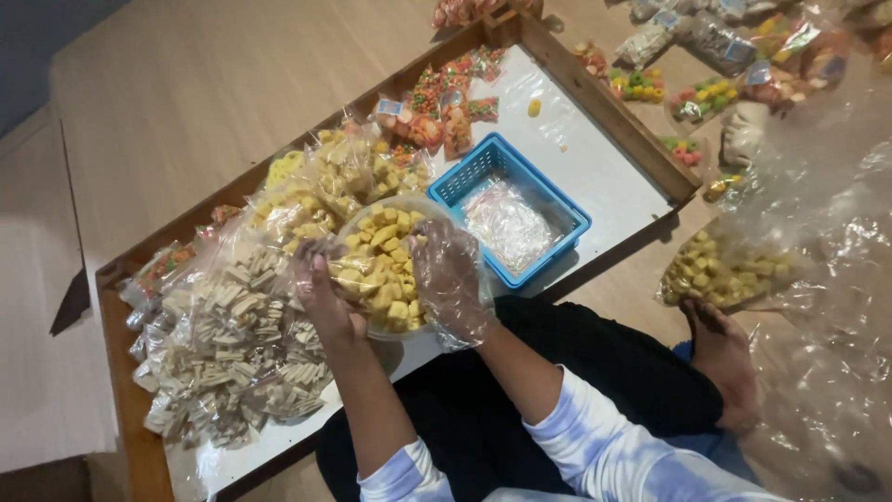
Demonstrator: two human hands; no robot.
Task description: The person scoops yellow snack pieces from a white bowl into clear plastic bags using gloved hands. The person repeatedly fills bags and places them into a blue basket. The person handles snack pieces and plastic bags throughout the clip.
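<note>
Left hand [327, 296] gripping clear bowl [358, 237] rim; gloved right hand [452, 276] spread open over yellow snack cubes [383, 270]. Many filled packets [228, 344] stacked at surface's left edge. Blue basket [548, 200] of empty bags unfinished.

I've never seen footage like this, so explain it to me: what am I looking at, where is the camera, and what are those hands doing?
The one picture comes from a camera worn on a person's head, looking down at their own lap and hands. The person sits on the floor at a low wooden tray table. The right hand, in a thin clear plastic glove, reaches into a clear bowl of yellow snack cubes; the left hand steadies the bowl's rim. On the table lie packets of pale stick snacks, packets of yellow snacks, colourful candy packets and a blue basket with clear bags.
</note>
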